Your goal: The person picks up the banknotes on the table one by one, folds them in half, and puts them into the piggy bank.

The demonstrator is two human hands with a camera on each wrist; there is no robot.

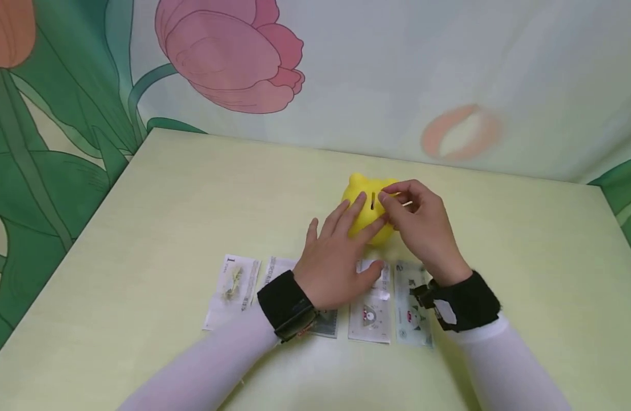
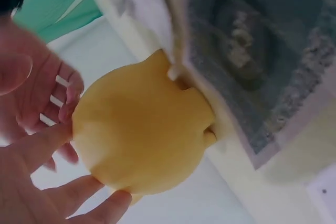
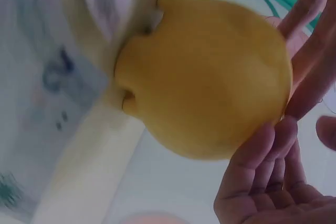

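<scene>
A yellow piggy bank [image 1: 365,185] stands on the table, its narrow slot [image 1: 373,201] facing up. My left hand [image 1: 336,268] rests on its near left side, fingers spread and fairly straight. The bent fingers of my right hand [image 1: 425,222] touch the bank's right side, with thumb and index fingertips close together beside the slot. Whether a small thing is between those fingertips is hidden. Both wrist views show the rounded yellow body [image 2: 142,124] with fingers of both hands about it; the right hand's curled fingers [image 3: 257,161] touch it.
Several play banknotes lie in a row nearer me: a 1 yuan note [image 1: 233,291] at left, a dark note [image 1: 325,324] partly under my left hand, a pale note [image 1: 369,319], and a greenish note [image 1: 412,311] by my right wrist. A flower-printed cloth [image 1: 356,74] hangs behind the table.
</scene>
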